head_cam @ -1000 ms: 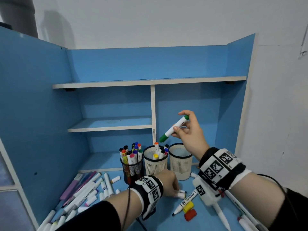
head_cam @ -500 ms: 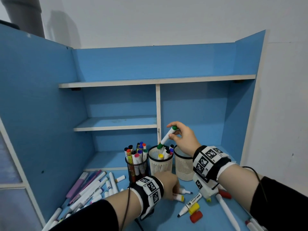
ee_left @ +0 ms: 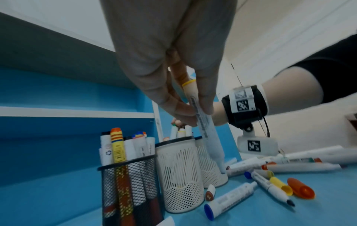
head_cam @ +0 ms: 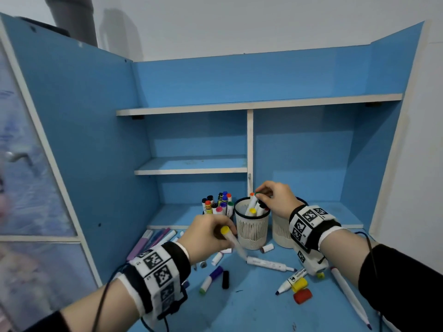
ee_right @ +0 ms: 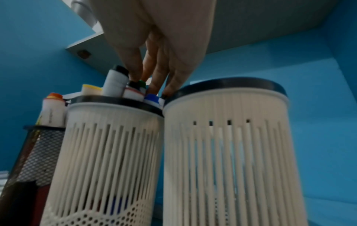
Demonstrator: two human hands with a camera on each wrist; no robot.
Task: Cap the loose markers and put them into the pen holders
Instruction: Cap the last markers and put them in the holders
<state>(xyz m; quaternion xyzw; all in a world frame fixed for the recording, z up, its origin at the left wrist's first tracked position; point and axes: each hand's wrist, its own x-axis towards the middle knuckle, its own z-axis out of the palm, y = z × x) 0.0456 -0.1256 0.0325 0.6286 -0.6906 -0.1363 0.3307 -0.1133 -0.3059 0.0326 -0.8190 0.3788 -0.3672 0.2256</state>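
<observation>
Blue worktop [head_cam: 251,305]: right hand [head_cam: 275,200] pinches a green-capped marker [head_cam: 258,194] in the white holder [head_cam: 251,230] at the back edge; it should release gently. Left hand [head_cam: 206,236] grips a yellow-ended marker [head_cam: 233,242], seemingly uncapped.

I am at a study desk in what looks like a home or dorm room. A blue hutch [head_cam: 239,77] with white-edged shelves [head_cam: 191,168] stands against a plain white wall [head_cam: 239,22] and closes in the blue counter [head_cam: 251,307] on both sides. Stationery covers the counter: a black mesh pen holder [ee_left: 131,188] and two white slatted pen holders [ee_right: 108,152], the mesh one and one white one stuffed with markers, with loose markers [head_cam: 268,262] and caps [head_cam: 302,295] scattered around them. To my left is a frosted glass pane [head_cam: 21,164] in a white frame, and a grey pipe [head_cam: 74,17] rises behind the hutch.
</observation>
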